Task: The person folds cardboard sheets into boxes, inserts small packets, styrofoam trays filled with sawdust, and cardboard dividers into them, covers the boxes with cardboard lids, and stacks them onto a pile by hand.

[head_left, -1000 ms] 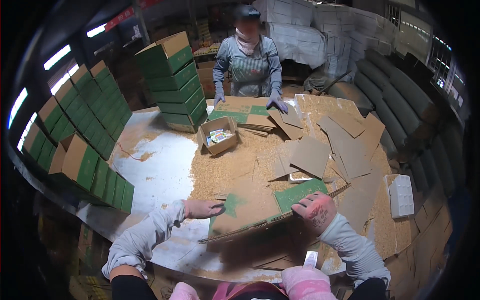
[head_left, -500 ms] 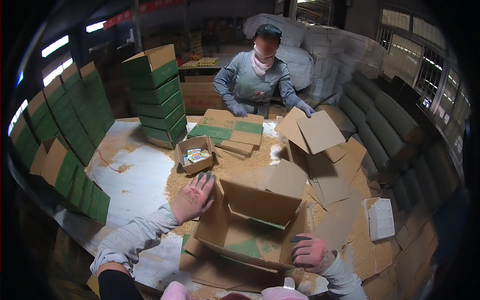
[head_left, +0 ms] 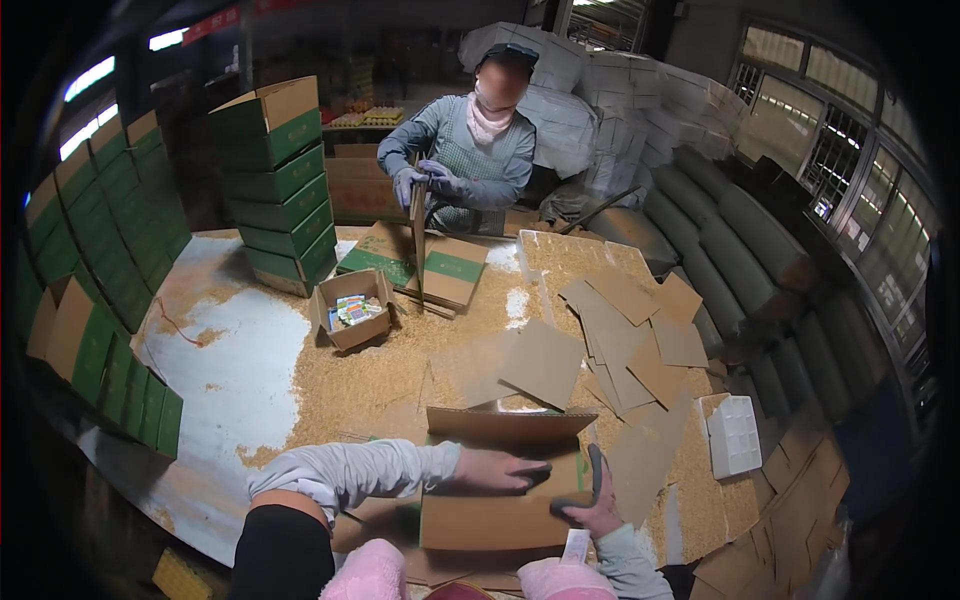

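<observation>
Nearest the camera, a brown cardboard box point(head_left: 505, 500) with a green patch stands at the table's near edge, squared up, its flaps open and upright. Left hand point(head_left: 500, 468) lies flat, fingers spread, pressing inside the box opening; right hand point(head_left: 590, 505) grips the box's right wall, and a dark tool point(head_left: 594, 470), possibly a tape cutter, sits in that grip. Judged progress: box erected, nothing packed inside as far as visible, top flaps not closed. Round table point(head_left: 230, 370) is strewn with husk-like filler. Loose cardboard sheets point(head_left: 640, 340) lie fanned to the right, close to the box; a white tray point(head_left: 733, 432) sits beyond them. Mid-table, a small open carton point(head_left: 350, 310) holds coloured packets. Further off, flattened green-and-brown boxes point(head_left: 420, 262) lie before a co-worker's gloved hands point(head_left: 425, 180), which hold a sheet upright. Stacked green cartons point(head_left: 275, 190) stand left; white sacks point(head_left: 590, 100) behind.
</observation>
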A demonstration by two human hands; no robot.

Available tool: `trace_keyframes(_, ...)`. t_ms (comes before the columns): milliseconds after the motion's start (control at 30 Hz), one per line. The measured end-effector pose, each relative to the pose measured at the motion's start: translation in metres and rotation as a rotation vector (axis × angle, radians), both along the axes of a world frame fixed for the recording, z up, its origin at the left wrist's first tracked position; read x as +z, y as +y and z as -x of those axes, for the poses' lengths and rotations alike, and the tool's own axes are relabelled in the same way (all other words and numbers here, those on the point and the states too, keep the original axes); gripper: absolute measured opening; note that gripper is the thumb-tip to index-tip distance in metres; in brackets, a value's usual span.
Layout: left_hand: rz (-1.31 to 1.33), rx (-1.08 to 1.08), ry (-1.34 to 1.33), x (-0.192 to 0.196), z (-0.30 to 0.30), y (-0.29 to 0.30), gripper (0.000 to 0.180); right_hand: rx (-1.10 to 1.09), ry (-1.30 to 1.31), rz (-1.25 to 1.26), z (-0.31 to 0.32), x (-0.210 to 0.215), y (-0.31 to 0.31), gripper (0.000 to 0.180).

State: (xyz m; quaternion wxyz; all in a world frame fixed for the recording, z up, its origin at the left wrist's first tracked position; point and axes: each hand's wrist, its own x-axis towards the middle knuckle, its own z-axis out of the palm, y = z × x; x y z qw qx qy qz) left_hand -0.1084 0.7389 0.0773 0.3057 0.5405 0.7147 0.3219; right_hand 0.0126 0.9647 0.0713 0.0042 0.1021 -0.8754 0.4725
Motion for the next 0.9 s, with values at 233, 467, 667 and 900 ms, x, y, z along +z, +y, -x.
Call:
trace_keyframes(233, -0.322, 1.243, 0.136, 0.018, -0.013, -0.103, 0.085, -0.377, 0.016, 0.076, -0.003, 0.011, -0.032, 0.077)
trace_keyframes(467, -0.383, 0.926, -0.219, 0.001, -0.117, -0.109, 0.099, 0.048, -0.293, 1.211, 0.020, 0.012, 0.011, 0.053)
trace_keyframes(667, -0.189, 0.575, 0.375, -0.090, -0.173, -0.177, 0.035, -0.492, -0.221, 0.089, -0.017, -0.050, -0.017, 0.043)
trace_keyframes(900, -0.178, 1.208, -0.145, -0.040, -0.076, -0.079, 0.039, -0.848, 0.166, 0.302, -0.058, -0.042, 0.070, 0.047)
